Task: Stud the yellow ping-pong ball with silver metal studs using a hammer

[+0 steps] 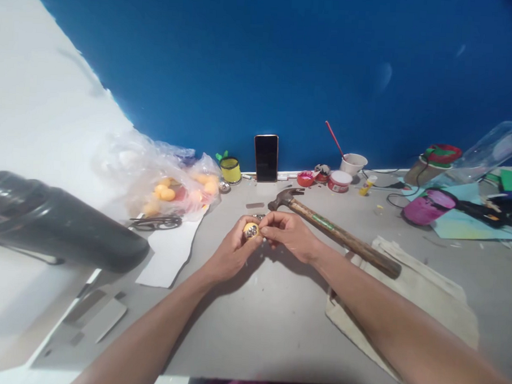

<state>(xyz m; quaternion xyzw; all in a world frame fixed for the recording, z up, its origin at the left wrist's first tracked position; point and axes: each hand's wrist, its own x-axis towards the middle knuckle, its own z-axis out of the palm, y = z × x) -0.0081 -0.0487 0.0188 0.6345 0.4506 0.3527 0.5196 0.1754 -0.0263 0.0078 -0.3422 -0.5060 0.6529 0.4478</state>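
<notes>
A: How are the fingers set?

B: By the left hand [232, 247], a small yellow piece [246, 226] is gripped, the fingers curled round its side and the thumb laid below. By the right hand [291, 236], the same edge is met: thumb and fingertips are drawn together in a pinch, and whether anything tiny is caught between them cannot be told.

A: Where is the yellow piece held, and how far is it worked?

B: It is held above the middle of the table [290, 329]. A bright, silvery patch [251, 232] is shown on the face turned to the camera, ringed by yellow, so the handling is judged to be partway through. Whether the yellow rim is finished cannot be made out.

A: What is found farther out?

B: Just beyond the fingers, a small grey strip [255, 205] is laid flat. To the right, a claw hammer [339, 232] is rested, its handle end over a folded cloth [429, 313]; no hand is laid on it. To the left, more yellow balls [165, 193] are seen in a plastic bag [141, 153], with scissors [157, 223] placed nearby. At the wall, a phone [266, 157] is propped upright.
</notes>
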